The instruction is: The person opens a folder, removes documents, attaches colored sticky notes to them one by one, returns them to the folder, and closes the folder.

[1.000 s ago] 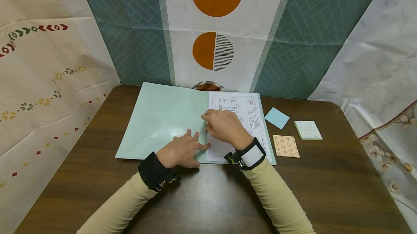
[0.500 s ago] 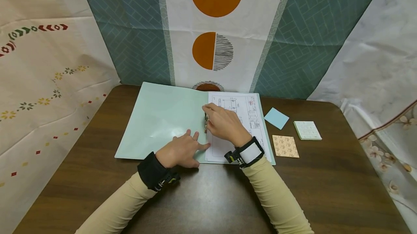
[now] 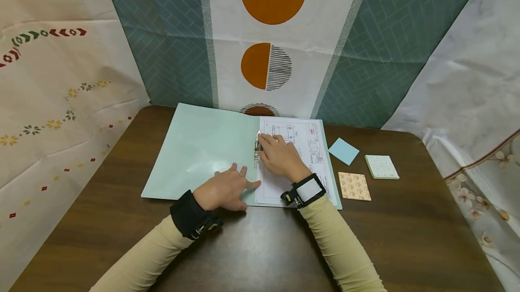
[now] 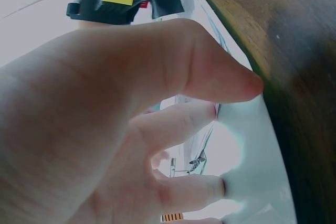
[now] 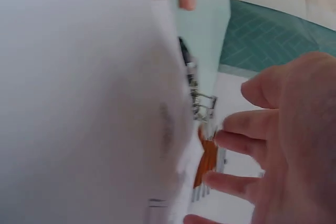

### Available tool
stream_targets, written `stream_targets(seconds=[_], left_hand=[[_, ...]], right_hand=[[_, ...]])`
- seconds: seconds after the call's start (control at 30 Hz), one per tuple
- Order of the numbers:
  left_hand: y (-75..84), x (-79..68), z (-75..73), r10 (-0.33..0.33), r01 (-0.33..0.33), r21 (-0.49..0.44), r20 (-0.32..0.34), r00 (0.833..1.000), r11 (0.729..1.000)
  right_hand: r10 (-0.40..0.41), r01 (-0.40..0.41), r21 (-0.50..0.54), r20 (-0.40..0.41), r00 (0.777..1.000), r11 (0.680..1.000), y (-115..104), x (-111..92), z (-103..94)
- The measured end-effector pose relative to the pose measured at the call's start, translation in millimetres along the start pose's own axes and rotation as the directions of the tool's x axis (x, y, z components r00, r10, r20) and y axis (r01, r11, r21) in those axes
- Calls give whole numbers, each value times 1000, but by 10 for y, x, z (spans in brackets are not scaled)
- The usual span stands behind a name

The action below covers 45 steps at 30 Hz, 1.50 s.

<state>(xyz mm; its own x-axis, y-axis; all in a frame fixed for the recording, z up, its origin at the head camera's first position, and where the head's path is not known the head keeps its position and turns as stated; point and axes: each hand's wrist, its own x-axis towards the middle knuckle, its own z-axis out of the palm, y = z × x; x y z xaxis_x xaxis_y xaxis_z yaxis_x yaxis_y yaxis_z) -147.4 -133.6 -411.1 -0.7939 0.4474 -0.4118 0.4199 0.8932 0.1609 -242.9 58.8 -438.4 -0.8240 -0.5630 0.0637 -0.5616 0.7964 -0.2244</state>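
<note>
A pale green folder [image 3: 195, 147] lies spread on the table, with white sheets of technical drawings [image 3: 318, 147] on its right half. Along its spine sits a metal binder clip mechanism [image 3: 257, 150], whose spring and wire loop [image 5: 203, 103] show in the right wrist view. My left hand [image 3: 223, 190] rests on the folder with spread fingers, the index fingertip at the sheets' lower left edge. Over the sheets is my right hand [image 3: 280, 159], fingertips beside the clip. In the right wrist view, that hand's fingers [image 5: 244, 145] are loosely extended with nothing held between them.
Right of the folder lie a light blue square note [image 3: 344, 151], a patterned tan square pad [image 3: 355, 186] and a white-and-green pad [image 3: 382, 167]. The wooden table [image 3: 418, 220] ends at a patterned cloth [image 3: 357, 84] behind.
My right hand has drawn its fingertips off the clip toward the right and straightened them, so more of the clip shows. My left hand stays put on the folder.
</note>
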Motion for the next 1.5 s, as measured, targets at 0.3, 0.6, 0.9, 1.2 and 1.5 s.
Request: stream_targets(seconds=[0.3,0.6,0.9,1.2,1.5], left_hand=[[15,2,22,7,-7,17,-4,1000,1000],[35,34,27,4,-4,0,-13,1000,1000],[29,34,42,8,-8,-11,-22,1000,1000],[4,0,52,22,-24,-36,-40,999,999],[-12,-11,67,22,-28,-88,-64,998,996]], right_hand=[[56,-57,1,90,994,998,-5,-37,-18],[58,-58,31,19,998,998,5,-102,-127],[88,-88,5,-50,995,996,62,-315,-245],[162,-164,-12,-104,981,986,386,-643,-416],[252,-246,60,-145,957,967,713,-830,-548]])
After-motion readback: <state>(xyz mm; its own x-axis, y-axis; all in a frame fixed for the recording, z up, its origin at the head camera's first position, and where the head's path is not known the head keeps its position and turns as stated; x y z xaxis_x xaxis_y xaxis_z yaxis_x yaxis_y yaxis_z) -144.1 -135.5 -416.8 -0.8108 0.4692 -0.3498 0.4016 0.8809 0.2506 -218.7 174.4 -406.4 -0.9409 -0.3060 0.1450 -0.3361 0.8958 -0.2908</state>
